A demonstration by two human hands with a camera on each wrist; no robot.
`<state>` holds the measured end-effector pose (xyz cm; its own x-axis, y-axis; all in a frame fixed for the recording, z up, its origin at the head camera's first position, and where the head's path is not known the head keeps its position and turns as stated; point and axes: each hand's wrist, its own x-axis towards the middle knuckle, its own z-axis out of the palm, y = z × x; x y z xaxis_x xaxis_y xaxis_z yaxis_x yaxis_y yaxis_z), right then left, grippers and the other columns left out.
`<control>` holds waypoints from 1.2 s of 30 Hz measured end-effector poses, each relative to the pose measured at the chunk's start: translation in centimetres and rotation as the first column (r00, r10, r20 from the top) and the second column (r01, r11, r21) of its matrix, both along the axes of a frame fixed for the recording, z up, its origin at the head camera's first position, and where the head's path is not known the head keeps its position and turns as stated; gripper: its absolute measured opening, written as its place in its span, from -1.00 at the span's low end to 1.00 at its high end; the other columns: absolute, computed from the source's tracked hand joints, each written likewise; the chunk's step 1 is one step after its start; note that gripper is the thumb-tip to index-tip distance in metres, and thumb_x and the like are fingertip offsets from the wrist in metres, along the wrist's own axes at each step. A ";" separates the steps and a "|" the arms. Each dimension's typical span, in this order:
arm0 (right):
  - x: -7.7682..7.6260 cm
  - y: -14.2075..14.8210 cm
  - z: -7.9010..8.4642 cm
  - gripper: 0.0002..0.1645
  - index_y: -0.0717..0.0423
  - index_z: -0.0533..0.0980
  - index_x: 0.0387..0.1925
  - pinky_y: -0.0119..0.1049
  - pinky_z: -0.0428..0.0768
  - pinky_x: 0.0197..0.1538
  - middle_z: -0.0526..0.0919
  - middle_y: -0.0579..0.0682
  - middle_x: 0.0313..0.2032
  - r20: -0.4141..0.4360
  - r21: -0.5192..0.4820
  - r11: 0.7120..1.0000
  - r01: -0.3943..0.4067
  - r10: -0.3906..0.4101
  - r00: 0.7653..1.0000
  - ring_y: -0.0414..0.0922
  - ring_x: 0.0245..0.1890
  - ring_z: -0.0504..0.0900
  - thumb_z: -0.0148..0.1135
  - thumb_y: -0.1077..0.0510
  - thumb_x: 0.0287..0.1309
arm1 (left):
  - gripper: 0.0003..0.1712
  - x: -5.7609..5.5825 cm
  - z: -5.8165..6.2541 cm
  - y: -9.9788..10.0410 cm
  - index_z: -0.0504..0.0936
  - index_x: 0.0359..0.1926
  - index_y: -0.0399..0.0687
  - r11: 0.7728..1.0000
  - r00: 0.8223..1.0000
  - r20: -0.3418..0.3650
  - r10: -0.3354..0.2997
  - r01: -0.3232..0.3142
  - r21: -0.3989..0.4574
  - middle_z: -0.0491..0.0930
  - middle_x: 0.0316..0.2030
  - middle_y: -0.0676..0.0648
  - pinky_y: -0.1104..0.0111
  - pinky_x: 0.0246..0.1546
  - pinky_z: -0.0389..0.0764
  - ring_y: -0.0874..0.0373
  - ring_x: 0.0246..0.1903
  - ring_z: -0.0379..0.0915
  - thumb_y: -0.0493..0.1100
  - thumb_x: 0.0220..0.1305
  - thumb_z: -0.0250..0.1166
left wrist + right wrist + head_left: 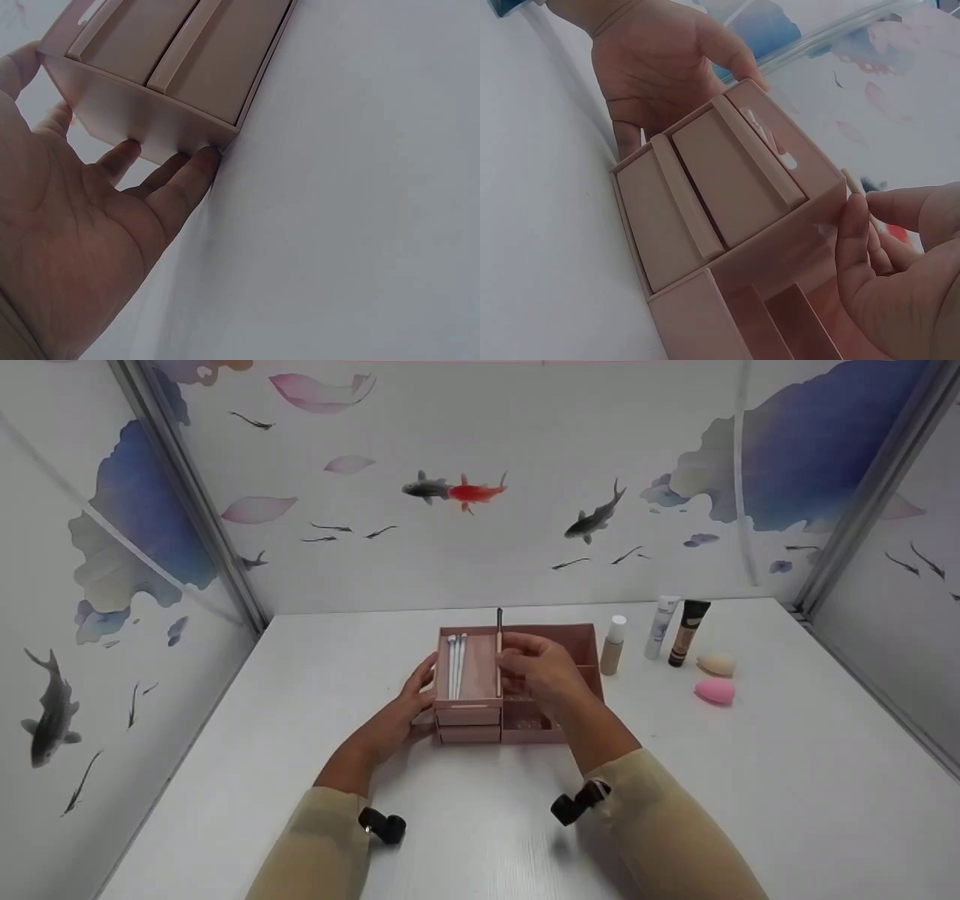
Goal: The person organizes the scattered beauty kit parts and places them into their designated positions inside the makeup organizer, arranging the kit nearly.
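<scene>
A pink makeup organizer (469, 716) stands on the table, two drawers at its left front and open compartments at its right. Several thin white sticks (456, 667) lie in its top tray. My left hand (386, 727) rests against the organizer's left side; in the left wrist view its fairly straight fingers (184, 184) touch the side wall, the thumb near the top edge. Over the right compartments, my right hand (551, 679) pinches a thin stick with a dark upper end (499, 619), upright at the tray's right edge. Its lower part is partly hidden by my fingers.
Right of the organizer stand a foundation bottle (613, 649), a white tube (660, 628) and a black-capped tan tube (686, 636). Beyond them lie a beige makeup sponge (716, 664) and a pink one (716, 691). Printed panels (480, 562) enclose the white table (300, 675).
</scene>
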<state>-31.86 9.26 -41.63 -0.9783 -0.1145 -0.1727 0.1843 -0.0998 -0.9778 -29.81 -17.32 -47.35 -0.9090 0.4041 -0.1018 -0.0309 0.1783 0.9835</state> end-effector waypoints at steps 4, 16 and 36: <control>0.1 0.0 0.0 -0.50 -0.09 0.62 0.33 -0.21 0.81 0.01 0.70 0.11 0.09 -0.014 -0.011 1.000 -0.003 0.003 1.000 -0.01 -0.08 0.76 0.41 0.18 0.40 | -0.30 -0.1 -0.1 0.0 -0.07 0.58 0.99 1.000 1.000 0.006 0.000 0.000 0.008 -0.22 0.73 0.15 -0.27 0.60 0.21 -0.15 0.73 -0.15 0.32 0.62 0.03; 0.2 0.2 0.0 -0.49 -0.03 0.58 0.37 -0.15 0.83 0.03 0.69 0.10 0.05 -0.016 -0.009 1.000 -0.011 0.011 1.000 0.02 -0.09 0.80 0.36 0.18 0.44 | -0.28 -0.2 -0.2 -0.1 -0.06 0.58 1.00 1.000 1.000 0.010 -0.004 0.004 0.017 -0.22 0.73 0.14 -0.27 0.60 0.20 -0.15 0.73 -0.15 0.33 0.60 0.06; 1.3 2.5 1.8 -0.49 -0.01 0.59 0.33 -0.29 0.77 0.03 0.66 -0.01 -0.02 -0.153 0.101 0.995 -0.005 0.021 0.988 -0.02 -0.04 0.72 0.42 0.04 0.42 | -0.29 -0.1 0.0 -0.1 -0.06 0.56 1.03 1.000 1.000 0.025 0.003 -0.004 0.014 -0.21 0.73 0.16 -0.22 0.59 0.26 -0.15 0.73 -0.11 0.32 0.60 0.06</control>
